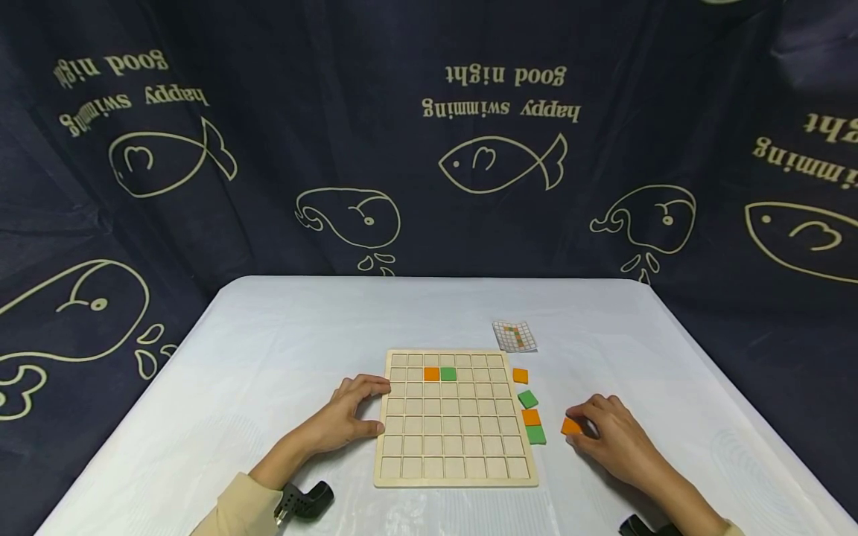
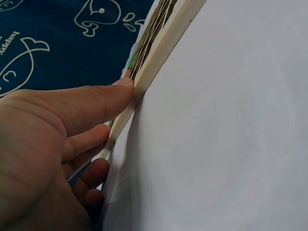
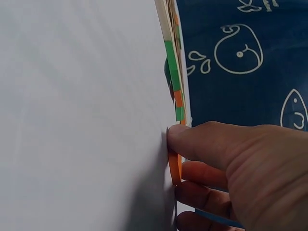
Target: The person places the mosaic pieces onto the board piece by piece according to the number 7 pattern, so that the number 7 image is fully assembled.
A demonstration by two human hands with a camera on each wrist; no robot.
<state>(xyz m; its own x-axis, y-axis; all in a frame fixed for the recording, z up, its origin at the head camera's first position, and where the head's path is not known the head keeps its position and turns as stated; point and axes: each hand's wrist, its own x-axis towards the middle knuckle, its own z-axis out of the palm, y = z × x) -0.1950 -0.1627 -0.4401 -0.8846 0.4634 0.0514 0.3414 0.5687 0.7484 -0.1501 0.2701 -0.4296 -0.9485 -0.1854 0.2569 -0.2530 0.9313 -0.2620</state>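
A wooden grid board (image 1: 456, 426) lies on the table with an orange tile (image 1: 432, 374) and a green tile (image 1: 447, 374) side by side in its second row from the far edge. My left hand (image 1: 340, 418) rests against the board's left edge, thumb and fingertips touching it; the left wrist view shows the thumb on the wooden rim (image 2: 159, 53). Right of the board, my right hand (image 1: 615, 441) pinches another orange tile (image 1: 570, 426) between thumb and fingers, at the tabletop. The right wrist view shows this orange tile (image 3: 174, 166) edge-on below the thumb.
Along the board's right side lie loose tiles: an orange one (image 1: 520, 376), a green one (image 1: 528, 400), another orange one (image 1: 531, 418) and another green one (image 1: 535, 435). A stack of pattern cards (image 1: 515, 337) sits beyond the board's far right corner. Dark printed cloth (image 1: 429, 238) hangs behind the white table (image 1: 302, 320).
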